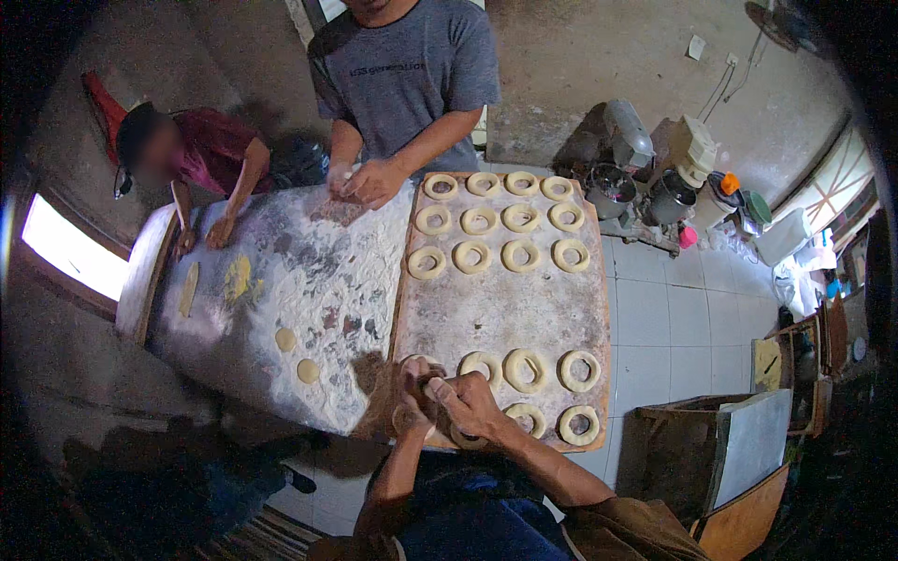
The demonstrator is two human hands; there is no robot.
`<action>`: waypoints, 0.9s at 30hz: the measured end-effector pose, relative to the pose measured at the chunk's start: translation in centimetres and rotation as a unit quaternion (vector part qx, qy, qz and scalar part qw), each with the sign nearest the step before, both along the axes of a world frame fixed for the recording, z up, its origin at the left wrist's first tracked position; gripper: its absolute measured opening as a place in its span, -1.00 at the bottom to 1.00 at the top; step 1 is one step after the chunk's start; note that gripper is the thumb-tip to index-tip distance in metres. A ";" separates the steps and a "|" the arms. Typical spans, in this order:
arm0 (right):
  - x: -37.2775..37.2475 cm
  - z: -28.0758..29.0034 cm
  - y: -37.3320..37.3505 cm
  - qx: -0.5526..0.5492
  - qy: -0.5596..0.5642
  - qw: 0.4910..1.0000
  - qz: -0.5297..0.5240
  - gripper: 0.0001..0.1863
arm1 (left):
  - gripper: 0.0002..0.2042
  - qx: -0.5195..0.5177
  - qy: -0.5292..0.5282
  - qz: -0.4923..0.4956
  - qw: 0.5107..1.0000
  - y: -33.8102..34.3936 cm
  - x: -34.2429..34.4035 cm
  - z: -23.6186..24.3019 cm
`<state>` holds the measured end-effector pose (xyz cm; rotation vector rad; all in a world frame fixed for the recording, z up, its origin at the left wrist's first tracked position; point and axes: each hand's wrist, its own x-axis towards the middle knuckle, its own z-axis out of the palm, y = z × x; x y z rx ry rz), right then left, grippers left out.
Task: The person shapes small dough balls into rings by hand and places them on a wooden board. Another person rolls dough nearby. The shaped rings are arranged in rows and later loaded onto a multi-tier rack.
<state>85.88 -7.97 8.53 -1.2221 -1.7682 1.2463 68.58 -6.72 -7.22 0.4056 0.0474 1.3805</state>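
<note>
My left hand (pixel 412 400) and my right hand (pixel 470 406) meet over the near left part of a floured board (pixel 510 310). The fingers of both are curled inward against each other, and whatever lies between them is hidden. Below and around them are raw dough rings, one partly covered by my right hand. A thick dough ring (pixel 525 370) lies just right of my hands, with another ring (pixel 579 371) beyond it. More rings, such as this ring (pixel 478 221), sit in rows at the board's far end.
Left of the board is a floured metal worktable (pixel 327 280) with two flat dough rounds (pixel 308 371). A person in grey (pixel 407 75) works dough across from me; another person (pixel 210 154) leans on the far left end. Mixers (pixel 629 140) stand at the back right, a cabinet (pixel 687 458) nearer.
</note>
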 end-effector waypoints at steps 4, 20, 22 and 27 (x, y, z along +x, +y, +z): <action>-0.8 -1.1 1.0 -0.038 0.049 0.997 -0.056 -0.39 | -0.67 -0.117 0.471 0.119 0.866 0.0 0.9 2.1; 0.4 -7.3 6.4 0.047 -0.226 0.958 -0.171 -0.17 | -0.80 0.097 0.752 0.292 0.582 13.7 -2.2 1.2; -0.3 -5.3 4.9 0.142 -0.300 0.925 -0.185 -0.19 | -0.74 0.114 0.814 0.219 0.525 12.5 -1.2 6.7; -3.7 -2.8 3.3 0.072 -0.204 0.942 -0.258 -0.44 | -0.66 0.097 0.793 0.219 0.561 12.8 -1.7 4.9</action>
